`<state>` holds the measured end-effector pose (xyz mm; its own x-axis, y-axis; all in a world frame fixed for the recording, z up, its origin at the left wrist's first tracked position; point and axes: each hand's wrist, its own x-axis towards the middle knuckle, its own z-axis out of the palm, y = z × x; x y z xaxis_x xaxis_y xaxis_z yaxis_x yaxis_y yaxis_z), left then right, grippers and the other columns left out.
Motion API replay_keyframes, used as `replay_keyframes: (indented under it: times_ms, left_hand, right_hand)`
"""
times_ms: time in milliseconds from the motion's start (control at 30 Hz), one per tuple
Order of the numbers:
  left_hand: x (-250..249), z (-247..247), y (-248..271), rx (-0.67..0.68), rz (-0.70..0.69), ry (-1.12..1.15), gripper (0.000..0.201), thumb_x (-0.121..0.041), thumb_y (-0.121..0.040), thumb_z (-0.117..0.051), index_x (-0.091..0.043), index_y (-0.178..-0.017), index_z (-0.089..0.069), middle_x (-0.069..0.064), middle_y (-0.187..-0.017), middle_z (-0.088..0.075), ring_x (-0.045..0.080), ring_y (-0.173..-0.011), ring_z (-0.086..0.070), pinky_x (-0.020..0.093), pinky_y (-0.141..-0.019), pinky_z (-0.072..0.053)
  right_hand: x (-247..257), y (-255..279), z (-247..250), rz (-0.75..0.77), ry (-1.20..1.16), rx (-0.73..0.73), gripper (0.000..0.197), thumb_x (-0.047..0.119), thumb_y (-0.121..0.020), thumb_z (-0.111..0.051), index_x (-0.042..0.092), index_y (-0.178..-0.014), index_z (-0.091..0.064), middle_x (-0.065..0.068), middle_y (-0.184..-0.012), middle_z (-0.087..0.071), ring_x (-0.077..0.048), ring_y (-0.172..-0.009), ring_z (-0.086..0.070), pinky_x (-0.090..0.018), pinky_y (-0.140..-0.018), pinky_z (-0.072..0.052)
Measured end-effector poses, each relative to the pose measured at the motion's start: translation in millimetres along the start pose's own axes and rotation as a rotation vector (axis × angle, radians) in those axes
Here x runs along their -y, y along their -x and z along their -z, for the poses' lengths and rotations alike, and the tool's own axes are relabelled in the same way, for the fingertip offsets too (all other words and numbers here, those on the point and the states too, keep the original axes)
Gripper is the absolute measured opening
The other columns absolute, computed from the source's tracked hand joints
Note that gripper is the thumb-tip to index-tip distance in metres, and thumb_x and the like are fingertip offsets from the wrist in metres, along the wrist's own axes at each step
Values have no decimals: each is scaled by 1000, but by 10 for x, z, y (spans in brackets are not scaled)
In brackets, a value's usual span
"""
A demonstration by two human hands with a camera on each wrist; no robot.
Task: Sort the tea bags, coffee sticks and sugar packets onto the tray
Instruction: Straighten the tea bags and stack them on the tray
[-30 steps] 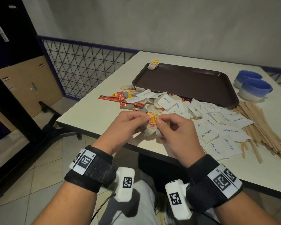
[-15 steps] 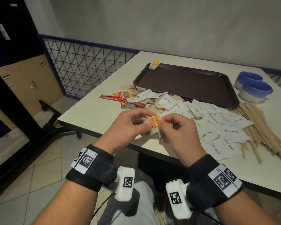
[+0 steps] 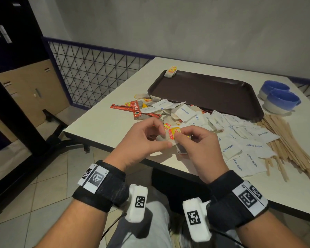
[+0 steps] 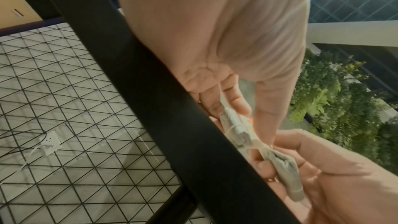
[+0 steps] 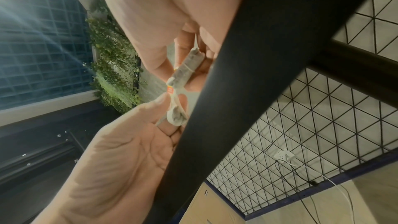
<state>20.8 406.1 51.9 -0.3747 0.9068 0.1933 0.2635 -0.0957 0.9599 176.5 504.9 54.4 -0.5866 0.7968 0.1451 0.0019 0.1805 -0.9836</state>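
Observation:
At the table's front edge my left hand (image 3: 164, 136) and right hand (image 3: 181, 135) meet and together pinch tea bags with a yellow-red tag (image 3: 174, 133). In the left wrist view, my left hand's fingers (image 4: 237, 101) pinch one grey tea bag (image 4: 235, 128), and the right hand grips a second one (image 4: 288, 168) joined to it by string. The right wrist view shows the same pair of tea bags (image 5: 187, 69). The dark brown tray (image 3: 213, 93) lies beyond, with one tea bag (image 3: 170, 72) on its far left corner. Sugar packets (image 3: 240, 140), red coffee sticks (image 3: 135, 109) and more tea bags (image 3: 145, 97) lie piled before it.
Wooden stirrers (image 3: 290, 144) lie in a heap at the right of the pile. Two blue bowls (image 3: 281, 100) stand to the right of the tray. The white table (image 3: 100, 126) ends at the left above a tiled floor; a mesh fence stands behind.
Both hands stay at the table edge and keep working the tea bags. The tag has turned and shifted slightly right between the fingertips.

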Motion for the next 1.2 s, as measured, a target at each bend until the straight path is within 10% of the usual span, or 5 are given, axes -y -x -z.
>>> replay_keyframes:
  times_ms: [133,267,400,633,1200]
  left_hand:
    - [26,-43,8,-33,12,-14,21,-13,-79,-88,-22,-81,-70,-11,-83,-72,7,-77,-62,34,-72,-50]
    - [3,-38,12,-59,14,-1,13,-16,-81,-87,-21,-85,-76,4,-91,-76,43,-92,-67,59,-89,-55]
    - [-9,-28,22,-62,21,-8,7,-9,-87,-81,-14,-88,-76,7,-87,-77,35,-89,-72,51,-91,-59]
    - [45,37,-13,16,9,-8,8,-5,-94,-72,-13,-93,-74,7,-87,-74,24,-83,-71,39,-87,-55]
    - [21,26,0,71,1,46,11,-3,-91,-74,-14,-89,-75,10,-93,-76,23,-86,-73,35,-87,-56]
  right_hand:
    - [-3,-18,13,3,-21,-1,6,10,-89,-75,7,-84,-77,-26,-77,-64,-23,-63,-59,-48,-53,-61]
    - [-24,-29,19,8,0,-6,4,12,-88,-76,10,-85,-77,-23,-80,-68,-33,-69,-62,-52,-59,-62]
    - [-20,-31,17,30,1,-23,5,10,-88,-75,8,-85,-77,-26,-81,-69,-29,-67,-59,-44,-58,-59]
    - [-51,-47,16,59,66,-31,6,11,-86,-76,14,-81,-78,-15,-76,-71,-37,-72,-60,-61,-70,-57]
    - [-105,-53,2,111,172,-50,3,17,-83,-76,16,-80,-75,-8,-67,-68,-31,-63,-61,-43,-61,-55]
